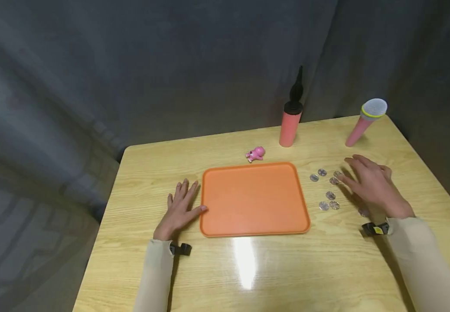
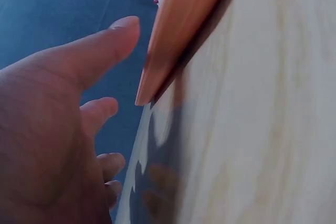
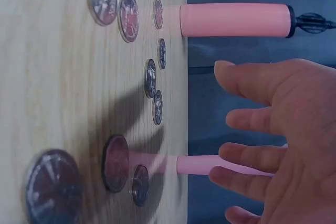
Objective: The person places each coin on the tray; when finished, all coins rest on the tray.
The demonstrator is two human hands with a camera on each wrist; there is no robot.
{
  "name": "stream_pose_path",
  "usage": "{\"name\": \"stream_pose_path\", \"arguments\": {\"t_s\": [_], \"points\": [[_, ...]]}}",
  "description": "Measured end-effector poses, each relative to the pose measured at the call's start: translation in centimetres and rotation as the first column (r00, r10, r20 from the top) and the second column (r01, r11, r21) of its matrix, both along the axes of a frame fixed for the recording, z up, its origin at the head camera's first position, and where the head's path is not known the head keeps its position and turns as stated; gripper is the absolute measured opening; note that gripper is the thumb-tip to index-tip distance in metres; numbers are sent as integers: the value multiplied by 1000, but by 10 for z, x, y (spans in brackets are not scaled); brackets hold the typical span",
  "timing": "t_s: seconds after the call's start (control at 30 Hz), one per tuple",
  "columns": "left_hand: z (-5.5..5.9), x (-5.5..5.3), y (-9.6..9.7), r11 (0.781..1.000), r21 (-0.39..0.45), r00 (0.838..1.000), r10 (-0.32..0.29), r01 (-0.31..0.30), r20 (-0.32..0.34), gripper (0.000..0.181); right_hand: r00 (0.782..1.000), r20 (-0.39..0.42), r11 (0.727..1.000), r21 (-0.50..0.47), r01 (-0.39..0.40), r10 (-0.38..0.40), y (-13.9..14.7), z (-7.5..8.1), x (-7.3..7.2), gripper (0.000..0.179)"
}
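My left hand (image 1: 176, 212) hovers at the left side of an orange tray (image 1: 254, 201), its fingers spread and its thumb by the rim. In the left wrist view that thumb (image 2: 105, 48) appears just apart from the tray edge (image 2: 176, 30). On the right, my right hand (image 1: 373, 186) hangs over several silvery coin-like discs (image 1: 330, 195) that lie scattered on the table. The right wrist view shows its fingers (image 3: 252, 156) loosely extended, holding nothing, with the discs (image 3: 150, 78) below. Part of one disc is hidden by the right hand in the head view.
Behind the tray lies a small pink figurine (image 1: 257, 153). A pink hand pump (image 1: 289, 128) with a black top stands at the back edge. A pink toy microphone (image 1: 359, 130) stands at the back right. Dark curtains (image 1: 170, 73) surround the wooden table (image 1: 162, 277).
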State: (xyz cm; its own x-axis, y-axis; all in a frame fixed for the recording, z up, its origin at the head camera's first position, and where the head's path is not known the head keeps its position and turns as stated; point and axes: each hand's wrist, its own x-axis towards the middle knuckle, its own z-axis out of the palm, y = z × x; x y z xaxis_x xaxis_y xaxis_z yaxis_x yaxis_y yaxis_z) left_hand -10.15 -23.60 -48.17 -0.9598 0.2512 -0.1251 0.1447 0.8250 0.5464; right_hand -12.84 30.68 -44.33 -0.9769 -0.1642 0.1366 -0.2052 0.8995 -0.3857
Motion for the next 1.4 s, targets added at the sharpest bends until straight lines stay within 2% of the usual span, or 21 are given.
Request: {"name": "stream_pose_path", "arguments": {"t_s": [0.4, 1.0, 1.13, 1.33, 1.4], "points": [[-3, -4, -4, 999, 26, 999, -26, 25, 44, 77, 999, 21, 1000, -2, -30, 30, 2, -3, -18, 44], [-8, -3, -5, 998, 37, 999, -50, 49, 3, 70, 986, 166, 999, -40, -3, 9, 4, -12, -34, 47], [-10, -2, -5, 998, 36, 999, -48, 48, -7, 70, 988, 154, 999, -39, -12, 18, 3, -13, -35, 44], [-11, -1, -4, 999, 26, 999, -46, 46, -24, 70, 993, 83, 995, -62, -81, 86, -4, -16, -38, 36], [-12, 0, -4, 999, 23, 999, -43, 43, -26, 70, 991, 86, 992, -78, -99, 106, -8, -17, -39, 34]]}}
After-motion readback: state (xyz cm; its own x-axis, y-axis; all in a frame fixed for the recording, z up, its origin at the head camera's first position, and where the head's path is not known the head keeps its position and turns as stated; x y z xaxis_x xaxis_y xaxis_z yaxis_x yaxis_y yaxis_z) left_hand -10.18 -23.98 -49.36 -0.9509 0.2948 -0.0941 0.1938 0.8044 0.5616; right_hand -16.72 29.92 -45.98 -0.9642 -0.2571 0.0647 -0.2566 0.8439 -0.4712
